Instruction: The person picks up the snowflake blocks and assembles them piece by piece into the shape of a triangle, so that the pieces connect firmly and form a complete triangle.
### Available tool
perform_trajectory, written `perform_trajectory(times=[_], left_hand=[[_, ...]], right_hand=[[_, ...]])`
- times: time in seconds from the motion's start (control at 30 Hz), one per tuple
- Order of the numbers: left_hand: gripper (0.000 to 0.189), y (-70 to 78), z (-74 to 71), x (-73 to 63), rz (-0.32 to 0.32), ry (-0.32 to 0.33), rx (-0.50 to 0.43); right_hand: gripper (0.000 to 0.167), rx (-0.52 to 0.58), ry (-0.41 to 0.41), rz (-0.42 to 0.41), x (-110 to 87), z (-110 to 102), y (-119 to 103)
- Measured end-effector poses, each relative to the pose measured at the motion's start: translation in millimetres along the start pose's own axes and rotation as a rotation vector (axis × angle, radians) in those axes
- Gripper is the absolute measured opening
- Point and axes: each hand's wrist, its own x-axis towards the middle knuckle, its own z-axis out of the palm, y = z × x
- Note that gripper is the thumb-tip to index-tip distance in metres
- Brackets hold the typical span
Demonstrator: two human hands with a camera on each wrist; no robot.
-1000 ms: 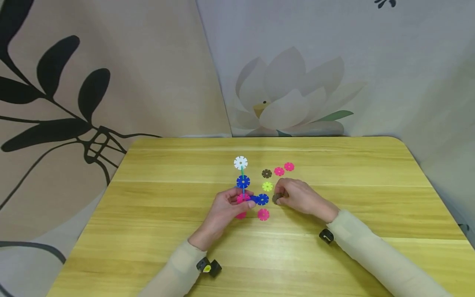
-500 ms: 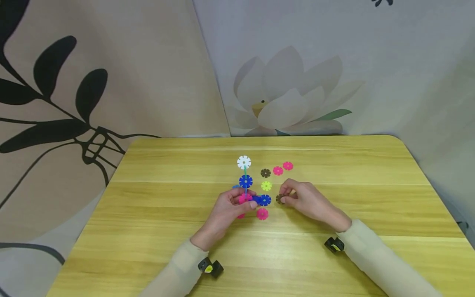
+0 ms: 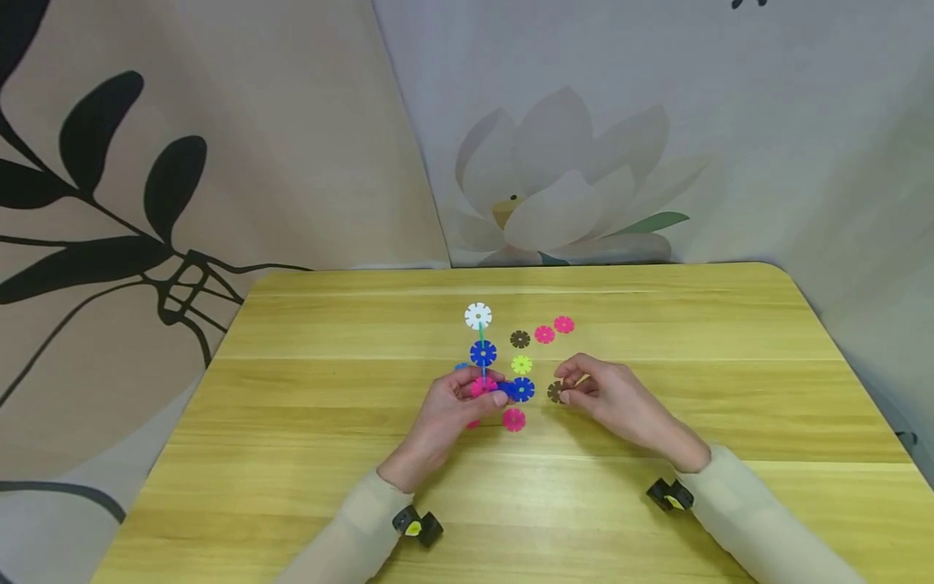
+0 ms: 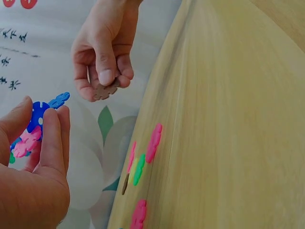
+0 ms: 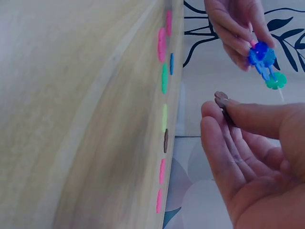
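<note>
My left hand (image 3: 447,410) grips a joined chain of slotted snowflake discs between thumb and fingers. A white disc (image 3: 477,315) tops it, with an edge-on green one and a blue disc (image 3: 483,353) below. A pink disc (image 3: 483,387) sits at the fingers, and another blue disc (image 3: 522,389) sticks out to the right. Across a small gap, my right hand (image 3: 616,401) pinches a brown disc (image 3: 555,392) between thumb and fingertips. In the left wrist view this brown disc (image 4: 106,89) is held up facing the chain; its upper edge is behind the thumb.
Loose discs lie on the wooden table (image 3: 292,405) below and behind my hands: a brown one (image 3: 520,339), a yellow one (image 3: 521,365), several pink ones (image 3: 514,419), and a light blue one (image 3: 462,367) partly hidden by my left hand. A green disc (image 5: 164,78) shows in the right wrist view.
My right hand has drawn back to the right with the brown disc, showing more of it. My left hand and the chain have shifted slightly right.
</note>
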Motion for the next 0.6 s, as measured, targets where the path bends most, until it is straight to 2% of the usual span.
perform_trajectory(times=[0.27,0.6], left_hand=[[0.036,-1.4,3.5,0.0,-0.003,0.002,-0.029],[0.027,-1.1,9.5,-1.2,-0.013,0.007,-0.091]], right_hand=[[0.017,-0.017,0.037,-0.005,-5.5,-2,-7],[0.012,0.015,0.071,-0.024,-10.3,-2,-13]])
